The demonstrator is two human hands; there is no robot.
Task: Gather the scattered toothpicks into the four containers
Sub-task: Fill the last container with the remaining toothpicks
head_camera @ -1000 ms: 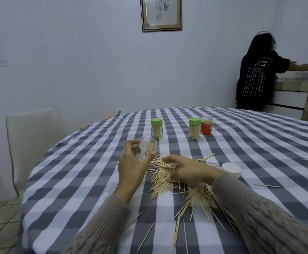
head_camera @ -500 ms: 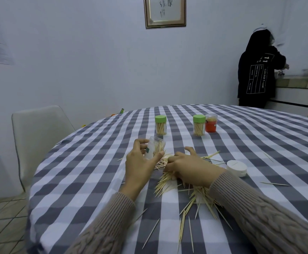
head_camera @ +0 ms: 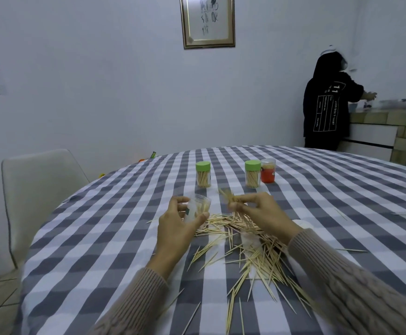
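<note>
My left hand grips a clear open container with some toothpicks inside, tilted toward the right. My right hand pinches a bundle of toothpicks lifted off the table, its tips pointing up-left, close to the container's mouth. A heap of scattered toothpicks lies on the checked tablecloth below and in front of both hands. Two containers with green lids and a red-labelled container stand further back.
A white lid lies on the round table just behind my right wrist. Stray toothpicks lie at the right. A white chair stands at the left. A person in black works at a counter at the back right.
My right hand has risen off the heap with a bundle of toothpicks and carried it toward the container. My left hand keeps holding the container.
</note>
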